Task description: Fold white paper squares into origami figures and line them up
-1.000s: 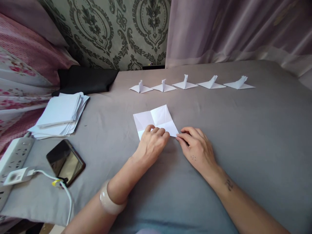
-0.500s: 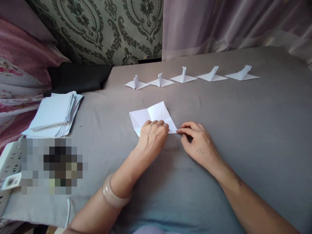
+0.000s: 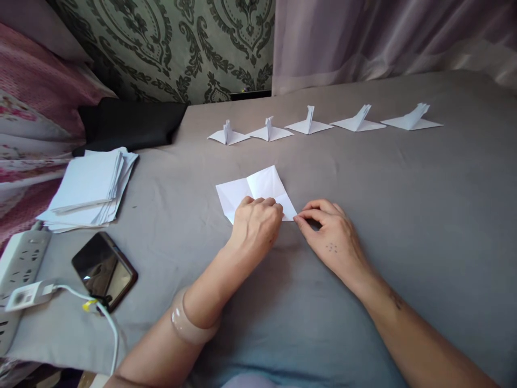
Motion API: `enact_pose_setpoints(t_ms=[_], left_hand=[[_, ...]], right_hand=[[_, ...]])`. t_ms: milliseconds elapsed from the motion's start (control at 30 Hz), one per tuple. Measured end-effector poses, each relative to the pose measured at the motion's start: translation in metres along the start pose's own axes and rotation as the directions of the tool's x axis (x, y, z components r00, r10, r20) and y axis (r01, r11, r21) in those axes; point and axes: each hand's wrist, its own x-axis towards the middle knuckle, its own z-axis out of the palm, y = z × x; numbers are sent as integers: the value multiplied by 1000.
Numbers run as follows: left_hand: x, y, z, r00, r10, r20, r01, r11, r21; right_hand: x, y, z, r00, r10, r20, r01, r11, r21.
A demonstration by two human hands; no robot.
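A creased white sheet of paper (image 3: 264,182) lies on the grey cloth in front of me, its fold lines crossing near the middle. My left hand (image 3: 258,221) is closed over the near part of the sheet, knuckles up; its fingertips are hidden beneath it. At the sheet's right corner, the thumb and forefinger of my right hand (image 3: 329,231) pinch the paper's tip. Behind the sheet stands a row of several folded white paper figures (image 3: 310,124), each with flat wings and an upright middle.
On the left are a stack of white paper (image 3: 86,180), a black folded cloth or bag (image 3: 131,124) and a phone (image 3: 105,272). A power strip (image 3: 22,258) holds a white charger (image 3: 30,295) with its cable (image 3: 115,337). A curtain and patterned wall close off the back.
The right thumb and forefinger have come together at the paper's corner. My left hand stays over the sheet. The view has shifted slightly, and the phone, formerly blocked out by pixels, shows clearly.
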Motion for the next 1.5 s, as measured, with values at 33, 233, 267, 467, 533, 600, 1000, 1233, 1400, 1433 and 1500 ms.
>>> enact_pose_setpoints(t_ms=[33, 233, 267, 467, 533, 600, 1000, 1233, 1400, 1433, 1500], left_hand=[[0, 0, 0, 1000, 3, -8, -3, 1000, 0], [-1, -1, 2, 1000, 10, -20, -10, 1000, -8], [-1, -1, 2, 1000, 13, -24, -13, 1000, -10], [-1, -1, 3, 999, 15, -41, -15, 1000, 2], [-2, -1, 3, 999, 15, -33, -15, 1000, 3], [-2, 0, 3, 999, 17, -28, -17, 1000, 1], [-1, 2, 3, 1000, 28, -14, -28, 1000, 10], [1, 4, 1, 1000, 2, 17, -2, 1000, -11], [-12, -14, -6, 999, 18, 51, -14, 997, -81], [-15, -20, -8, 999, 27, 44, -22, 994, -108], [-21, -33, -11, 999, 47, 10, -45, 982, -181]], right_hand=[[0, 0, 0, 1000, -1, 4, 1, 1000, -2], [1, 0, -2, 999, -8, 36, 10, 999, -36], [1, 0, -2, 999, -14, 42, 16, 999, -41], [2, -1, -2, 999, 6, 51, -4, 999, -42], [2, -1, -2, 998, 15, 59, -14, 1000, -16], [3, 0, -3, 997, 25, 67, -26, 1000, 13], [-2, -2, -10, 983, 142, -112, -110, 962, 251], [-13, -16, 1, 963, -264, 54, 257, 960, 115], [-16, -19, 0, 943, -300, 146, 305, 952, -10], [-16, -19, 0, 940, -303, 157, 311, 950, -25], [-17, -20, 0, 938, -302, 168, 315, 947, -55]])
